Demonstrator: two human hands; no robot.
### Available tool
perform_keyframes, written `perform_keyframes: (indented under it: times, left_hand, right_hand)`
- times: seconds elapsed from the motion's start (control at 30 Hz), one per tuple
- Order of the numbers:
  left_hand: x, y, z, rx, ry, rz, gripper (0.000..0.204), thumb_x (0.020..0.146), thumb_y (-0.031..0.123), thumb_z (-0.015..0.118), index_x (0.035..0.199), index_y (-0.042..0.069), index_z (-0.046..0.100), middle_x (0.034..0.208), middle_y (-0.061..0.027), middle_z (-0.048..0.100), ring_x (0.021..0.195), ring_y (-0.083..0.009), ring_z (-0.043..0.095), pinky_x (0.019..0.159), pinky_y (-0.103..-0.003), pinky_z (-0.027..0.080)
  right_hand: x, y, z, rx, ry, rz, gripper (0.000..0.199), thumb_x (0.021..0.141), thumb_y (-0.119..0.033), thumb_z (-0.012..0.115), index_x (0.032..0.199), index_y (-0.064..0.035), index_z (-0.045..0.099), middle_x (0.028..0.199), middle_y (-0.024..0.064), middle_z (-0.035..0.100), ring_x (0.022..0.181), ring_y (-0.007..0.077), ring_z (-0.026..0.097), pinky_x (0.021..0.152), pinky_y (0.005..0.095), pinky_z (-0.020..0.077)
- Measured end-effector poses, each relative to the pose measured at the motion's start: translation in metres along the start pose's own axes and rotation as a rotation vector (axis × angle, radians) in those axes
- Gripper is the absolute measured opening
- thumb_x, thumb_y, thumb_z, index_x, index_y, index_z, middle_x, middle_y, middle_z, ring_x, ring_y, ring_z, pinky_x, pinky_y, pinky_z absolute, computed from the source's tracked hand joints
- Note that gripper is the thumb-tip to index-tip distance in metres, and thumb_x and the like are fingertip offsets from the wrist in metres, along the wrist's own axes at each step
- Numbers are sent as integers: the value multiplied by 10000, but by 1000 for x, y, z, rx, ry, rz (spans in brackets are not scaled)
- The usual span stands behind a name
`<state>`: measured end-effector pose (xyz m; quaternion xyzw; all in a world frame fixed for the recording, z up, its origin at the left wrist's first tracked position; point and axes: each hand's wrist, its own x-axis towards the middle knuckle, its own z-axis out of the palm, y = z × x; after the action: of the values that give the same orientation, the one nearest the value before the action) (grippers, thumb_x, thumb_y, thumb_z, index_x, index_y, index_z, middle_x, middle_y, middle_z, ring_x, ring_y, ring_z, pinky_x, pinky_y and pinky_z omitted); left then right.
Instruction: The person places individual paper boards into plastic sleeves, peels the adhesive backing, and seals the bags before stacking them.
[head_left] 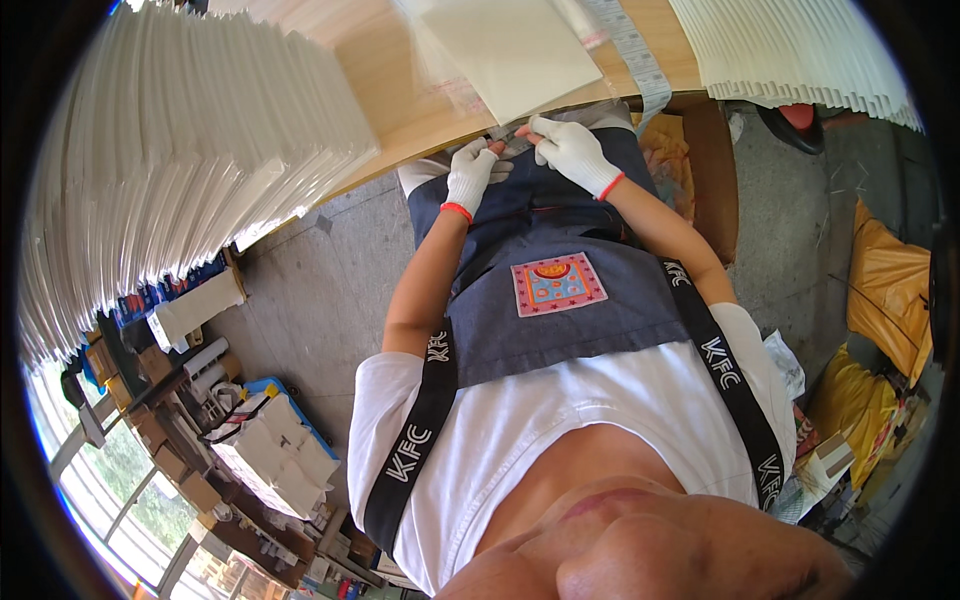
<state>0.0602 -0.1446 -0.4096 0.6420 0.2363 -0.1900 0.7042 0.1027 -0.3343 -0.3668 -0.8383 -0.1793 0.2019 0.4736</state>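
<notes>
Left hand, right hand: gloved, both pinching small strip at table edge. Keeping fingertips close, strip taut, advisable.

Grey concrete floor, daylit windows

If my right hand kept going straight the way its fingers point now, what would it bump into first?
The right hand points toward the left hand, fingertips nearly meeting over a small strip at the wooden table's edge. It would probably meet the left hand's fingers first, though depth is unclear.
</notes>
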Motion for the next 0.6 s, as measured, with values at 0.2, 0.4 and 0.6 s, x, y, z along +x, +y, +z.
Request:
perform_keyframes:
  times: [0.2,0.4,0.6]
  left_hand:
    - [-7,2,-3,-79,-43,-50,236,902,187,513,1007,-7,595,886,-85,662,714,-152,640,616,-262,528]
    - [0,-12,-10,-257,-42,-37,209,897,167,512,979,-6,595,894,-98,655,728,-174,642,635,-271,533]
    - [-21,-8,-18,-106,-4,15,223,893,193,549,965,-13,596,927,-119,659,728,-167,639,632,-255,524]
  right_hand:
    - [23,8,25,-602,-17,-322,184,836,-316,542,929,-157,548,660,103,627,624,286,631,515,420,468]
    - [23,-8,20,-530,-102,-279,172,798,-249,587,903,-124,533,617,90,617,594,259,631,519,370,488]
    - [-64,119,-93,1040,582,179,101,863,-121,473,890,-39,526,663,0,469,525,120,448,501,220,387]
